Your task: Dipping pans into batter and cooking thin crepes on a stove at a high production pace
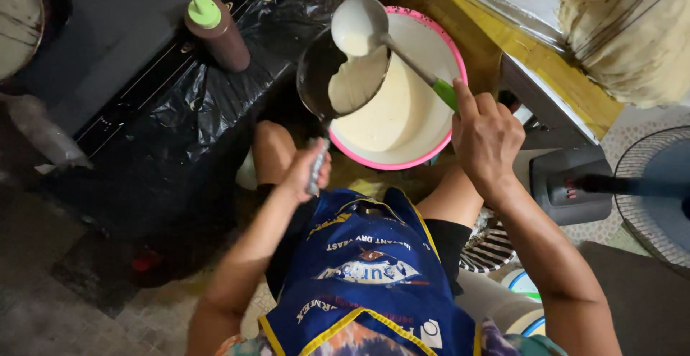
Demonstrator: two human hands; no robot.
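Note:
My left hand grips the handle of a small dark frying pan, held tilted over a pink-rimmed bowl of pale batter. A patch of the same batter lies inside the pan. My right hand holds the green handle of a ladle, whose batter-coated scoop rests over the pan's far edge. I sit with the bowl between my knees, a blue apron across my lap.
A brown squeeze bottle with a green cap stands on a dark stove top at upper left, above black plastic sheeting. A grey fan base and fan grille sit at right. A batter-streaked container is at top right.

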